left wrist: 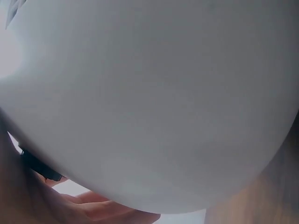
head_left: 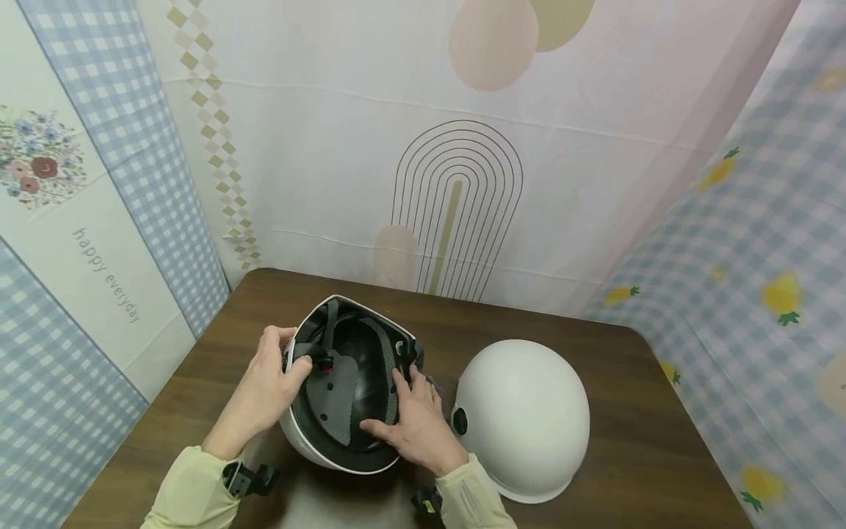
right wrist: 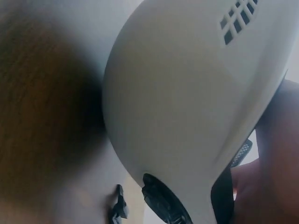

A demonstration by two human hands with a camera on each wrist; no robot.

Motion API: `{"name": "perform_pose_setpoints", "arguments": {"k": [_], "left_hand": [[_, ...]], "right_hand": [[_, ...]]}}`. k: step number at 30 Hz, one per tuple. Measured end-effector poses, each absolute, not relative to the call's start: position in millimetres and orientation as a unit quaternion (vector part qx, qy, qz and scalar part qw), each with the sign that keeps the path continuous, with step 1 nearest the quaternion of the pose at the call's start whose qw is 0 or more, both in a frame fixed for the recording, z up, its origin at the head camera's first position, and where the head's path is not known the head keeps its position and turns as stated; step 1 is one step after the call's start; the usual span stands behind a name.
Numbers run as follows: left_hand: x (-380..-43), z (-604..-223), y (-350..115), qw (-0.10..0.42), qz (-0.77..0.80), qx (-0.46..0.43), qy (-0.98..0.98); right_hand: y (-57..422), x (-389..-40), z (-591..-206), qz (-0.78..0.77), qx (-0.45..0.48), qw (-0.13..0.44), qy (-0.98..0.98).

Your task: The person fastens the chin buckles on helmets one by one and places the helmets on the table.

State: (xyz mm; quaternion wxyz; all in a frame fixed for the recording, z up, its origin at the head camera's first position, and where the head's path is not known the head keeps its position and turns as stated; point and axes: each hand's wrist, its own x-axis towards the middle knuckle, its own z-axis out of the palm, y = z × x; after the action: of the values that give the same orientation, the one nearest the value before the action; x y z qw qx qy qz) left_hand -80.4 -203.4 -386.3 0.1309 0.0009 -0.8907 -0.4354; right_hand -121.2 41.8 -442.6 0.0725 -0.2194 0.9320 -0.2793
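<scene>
An upturned white helmet [head_left: 317, 450] with a black lining [head_left: 370, 397] lies at the middle front of the table in the head view. My left hand [head_left: 264, 389] grips its left rim, fingers outside and thumb inside beside the black chin strap [head_left: 311, 351]. A small red spot shows near that thumb. Over the right rim reaches my right hand [head_left: 423, 426], its fingers spread and touching the lining on that side. The helmet's white outer shell fills most of the left wrist view [left wrist: 154, 102]. Vent slots [right wrist: 238, 21] and a black side fitting [right wrist: 163, 200] show in the right wrist view.
A second white helmet [head_left: 525, 419] stands dome up on the wooden table [head_left: 634, 426], close to the right of my right hand. A printed cloth [head_left: 330, 162] hangs behind the table, and checked cloths [head_left: 747, 294] flank both sides.
</scene>
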Motion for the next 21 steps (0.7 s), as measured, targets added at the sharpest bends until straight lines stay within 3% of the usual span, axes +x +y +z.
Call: {"name": "perform_pose_setpoints", "arguments": {"k": [21], "left_hand": [[-87.1, -398.2, -206.5, 0.112, -0.454, 0.026, -0.884]], "right_hand": [[52.0, -124.8, -423.0, -0.233, -0.22, 0.043, 0.946]]}}
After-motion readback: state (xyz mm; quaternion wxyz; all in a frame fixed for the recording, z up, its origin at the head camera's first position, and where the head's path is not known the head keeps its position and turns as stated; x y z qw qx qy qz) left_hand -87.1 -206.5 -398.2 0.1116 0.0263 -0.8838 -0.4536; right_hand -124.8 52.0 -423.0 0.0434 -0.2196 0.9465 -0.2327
